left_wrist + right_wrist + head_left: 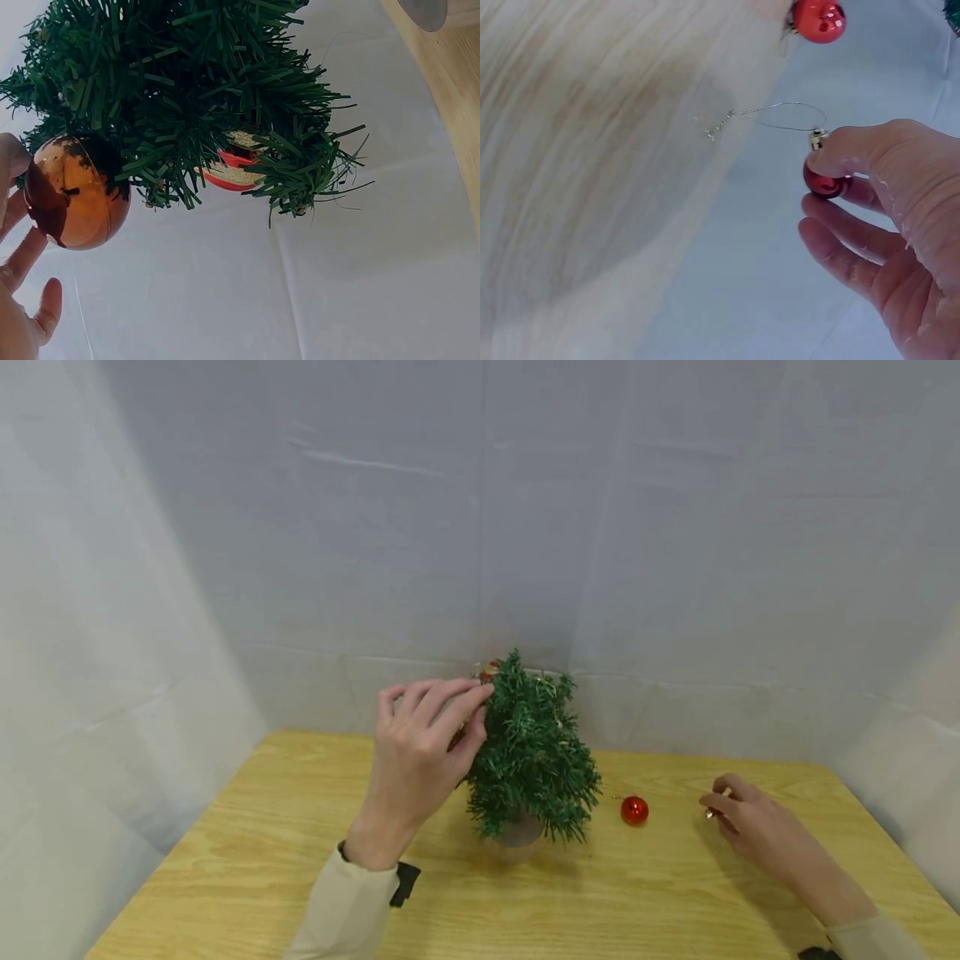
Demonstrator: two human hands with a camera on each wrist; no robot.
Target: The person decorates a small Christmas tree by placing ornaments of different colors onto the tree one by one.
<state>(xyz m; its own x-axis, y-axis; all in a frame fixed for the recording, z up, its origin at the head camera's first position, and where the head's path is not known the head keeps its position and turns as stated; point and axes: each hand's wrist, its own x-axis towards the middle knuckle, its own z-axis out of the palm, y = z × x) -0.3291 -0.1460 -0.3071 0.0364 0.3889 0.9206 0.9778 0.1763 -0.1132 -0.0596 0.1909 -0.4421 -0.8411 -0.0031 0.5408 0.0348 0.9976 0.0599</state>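
In the head view, the artificial tree stands upright in its pot on the wooden table, with a pale sheet on the far side. The left hand is raised at the left side of the tree, thumb and forefinger bowed toward each other with a narrow gap at the tips. The loose red bauble lies on the table to the right of the tree, between it and the right hand. That hand is low at the right portion of the table, its fingers bent. Both forearms enter from the near side in pale sleeves. In the left wrist view, the thumb and fingers curve about the copper bauble, which sits against the branches; I cannot tell whether it is fastened there. A red-and-gold ornament is seated in the foliage, partly covered. In the right wrist view, the right hand pinches the small red bauble by thumb and fingers, leaving the gold-coloured cap exposed. A thin wire loop extends from the cap to a twisted tail.
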